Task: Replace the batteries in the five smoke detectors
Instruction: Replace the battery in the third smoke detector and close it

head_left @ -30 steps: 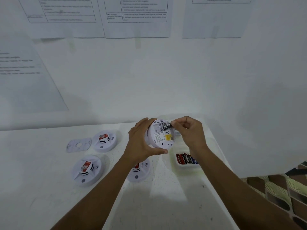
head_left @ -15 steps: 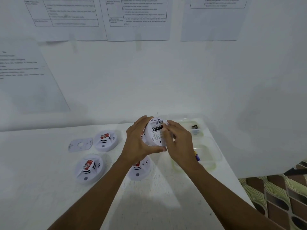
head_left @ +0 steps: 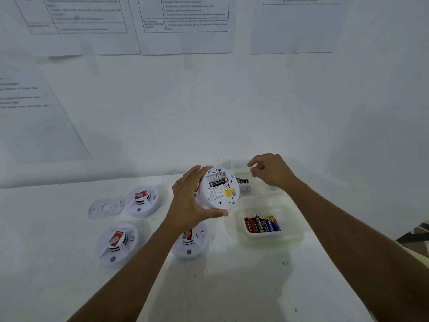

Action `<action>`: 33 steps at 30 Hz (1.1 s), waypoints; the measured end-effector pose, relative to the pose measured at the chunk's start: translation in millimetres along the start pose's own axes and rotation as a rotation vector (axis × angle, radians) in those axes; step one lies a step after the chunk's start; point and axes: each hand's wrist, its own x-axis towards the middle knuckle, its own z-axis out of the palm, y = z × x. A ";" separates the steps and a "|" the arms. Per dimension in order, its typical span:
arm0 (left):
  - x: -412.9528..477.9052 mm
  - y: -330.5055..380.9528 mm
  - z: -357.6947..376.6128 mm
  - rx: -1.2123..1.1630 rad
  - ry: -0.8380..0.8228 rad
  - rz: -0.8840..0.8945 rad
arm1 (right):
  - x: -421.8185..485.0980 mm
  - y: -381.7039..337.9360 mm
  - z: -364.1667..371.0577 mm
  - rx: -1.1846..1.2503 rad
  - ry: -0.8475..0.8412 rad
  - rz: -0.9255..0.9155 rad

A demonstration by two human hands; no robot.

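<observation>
My left hand [head_left: 188, 201] grips a white smoke detector [head_left: 220, 194] above the table, its back turned toward me. One black battery [head_left: 217, 182] lies in its open compartment, with an empty slot above it. My right hand [head_left: 271, 170] hovers to the right of the detector, over the far clear container [head_left: 235, 164], fingers loosely curled and holding nothing. A few dark batteries [head_left: 242, 181] lie in that container. The near clear container [head_left: 292, 238] holds several red, black and blue batteries [head_left: 262, 225].
Three more white detectors lie face up on the white table [head_left: 232, 287]: one at the back left [head_left: 144, 201], one front left [head_left: 116, 242], one under my left wrist [head_left: 192, 245]. A loose mounting plate [head_left: 105, 207] lies at the far left. Printed sheets hang on the wall behind.
My right hand pressed the black battery into the detector, then let go and moved up and right, over the far container. My left hand keeps the detector steady.
</observation>
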 end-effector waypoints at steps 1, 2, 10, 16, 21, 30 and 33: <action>1.5 -0.6 0.2 0.000 -0.001 0.004 | 9.6 6.4 1.4 -0.068 -0.072 0.024; 2.7 -1.2 0.3 -0.004 0.002 0.009 | 17.3 10.8 3.7 -0.113 -0.132 0.046; 9.5 -11.5 2.3 0.006 0.003 0.008 | 43.6 14.3 26.4 -0.179 -0.264 0.057; 10.0 -16.0 5.3 0.004 0.004 0.012 | 42.1 10.9 23.8 0.002 -0.171 0.164; 9.2 -13.4 4.4 0.004 -0.002 0.020 | 19.0 -5.9 0.7 0.194 0.006 0.084; 2.3 5.3 11.4 0.037 -0.018 0.024 | -77.9 -71.1 -3.3 0.638 0.114 -0.221; -3.3 10.0 15.3 0.051 -0.019 0.035 | -91.6 -75.2 8.6 0.608 0.164 -0.241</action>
